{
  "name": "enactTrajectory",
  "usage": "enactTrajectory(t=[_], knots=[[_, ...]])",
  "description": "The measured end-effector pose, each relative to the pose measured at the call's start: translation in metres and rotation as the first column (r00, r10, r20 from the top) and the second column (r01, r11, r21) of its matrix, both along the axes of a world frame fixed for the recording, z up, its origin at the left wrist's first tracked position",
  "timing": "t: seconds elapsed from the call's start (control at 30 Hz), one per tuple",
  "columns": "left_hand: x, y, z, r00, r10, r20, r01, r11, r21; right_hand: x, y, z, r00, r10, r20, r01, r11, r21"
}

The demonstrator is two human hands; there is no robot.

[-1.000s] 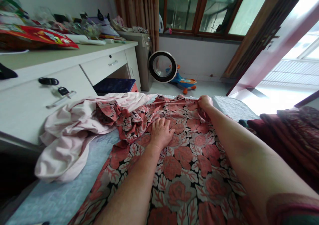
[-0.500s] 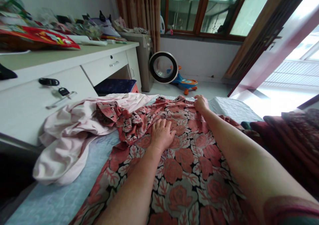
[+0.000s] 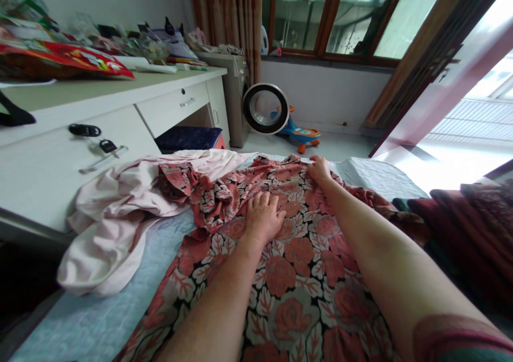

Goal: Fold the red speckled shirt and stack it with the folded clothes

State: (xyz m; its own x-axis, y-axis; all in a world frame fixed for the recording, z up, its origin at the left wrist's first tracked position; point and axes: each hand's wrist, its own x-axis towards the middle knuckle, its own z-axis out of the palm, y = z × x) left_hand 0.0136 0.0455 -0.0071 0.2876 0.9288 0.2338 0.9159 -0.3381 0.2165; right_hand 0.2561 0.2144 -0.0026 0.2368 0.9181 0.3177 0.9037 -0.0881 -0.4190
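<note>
A red floral garment [image 3: 304, 276] with rose and leaf print lies spread over the pale blue bed [image 3: 100, 319]. My left hand [image 3: 262, 216] presses flat on its middle, fingers spread. My right hand [image 3: 319, 168] reaches to the garment's far edge and rests on the cloth there, fingers curled over it. A crumpled part of the same cloth [image 3: 188, 183] bunches to the left of my left hand.
A pale pink garment [image 3: 116, 212] lies heaped at the bed's left side, against a white desk [image 3: 120, 110] with cluttered top and keys in a drawer. Dark red blankets [image 3: 465, 228] lie right. A round fan [image 3: 266, 108] and toy car [image 3: 300, 135] stand on the floor.
My right hand has slid left along the far edge of the floral garment, pulling it flatter. My left hand has stayed pressed on the cloth.
</note>
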Motion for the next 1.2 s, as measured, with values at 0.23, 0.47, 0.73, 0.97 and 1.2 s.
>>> enactTrajectory(t=[0.23,0.47,0.73,0.97,1.2], knots=[[0.000,0.000,0.002,1.000,0.000,0.023,0.000,1.000,-0.014,-0.005,-0.050,0.002,0.991,-0.002,0.136,0.004,1.000,-0.018],[-0.001,0.001,0.003,1.000,-0.005,0.020,0.006,1.000,-0.026,0.025,-0.092,0.002,0.973,0.062,0.221,-0.020,0.982,-0.186],[-0.001,0.001,0.004,1.000,-0.011,0.024,0.012,1.000,-0.016,0.023,-0.137,0.012,0.951,0.105,0.290,-0.091,0.994,-0.060],[-0.002,0.002,0.000,0.999,-0.025,0.023,0.025,1.000,0.010,0.027,-0.172,0.003,0.957,0.163,0.242,-0.138,0.984,-0.114],[-0.003,0.004,-0.003,0.999,-0.029,0.038,0.029,1.000,0.007,-0.001,-0.216,0.007,0.951,0.206,0.232,-0.209,0.978,-0.011]])
